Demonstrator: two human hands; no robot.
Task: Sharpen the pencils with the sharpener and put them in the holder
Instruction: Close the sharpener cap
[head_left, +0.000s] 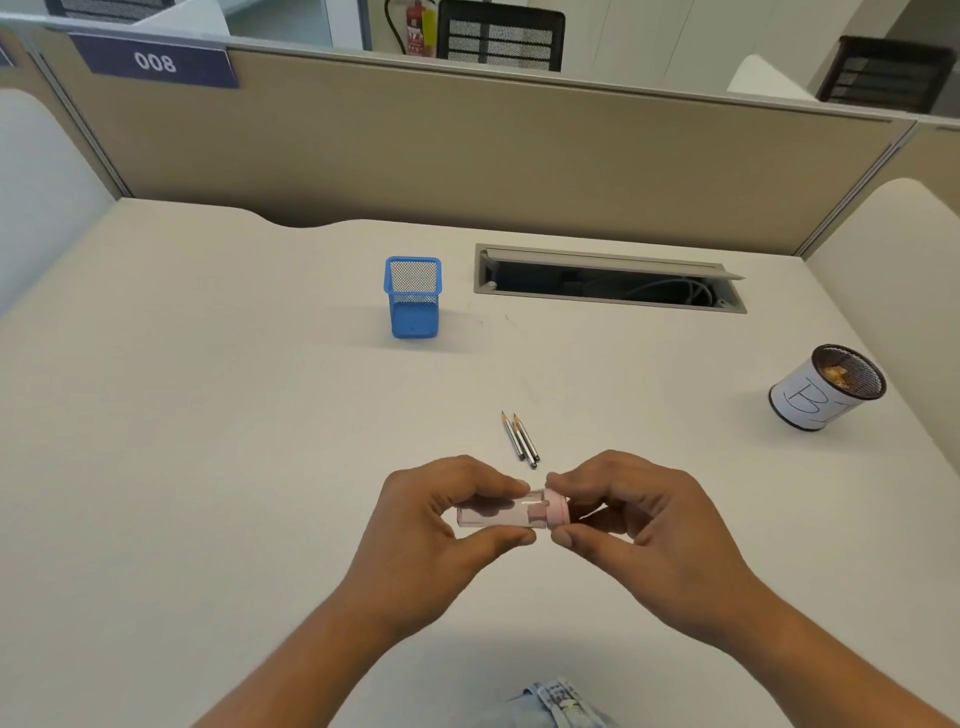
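1. Both hands meet over the near middle of the desk (208, 415), holding the sharpener (511, 512) sideways above its surface.
2. The left hand (441, 530) pinches the clear pink barrel between thumb and fingers.
3. The right hand (644, 525) pinches the pink cap end between thumb and fingertips.
4. Two pencils (521, 439) lie side by side, touching, just beyond the hands, points toward the far edge.
5. The blue mesh holder (413, 299) stands upright toward the far edge, beside the open cable tray (608, 278).
6. A black mesh cup (826, 387) wrapped in white paper sits near the right edge, shavings inside.
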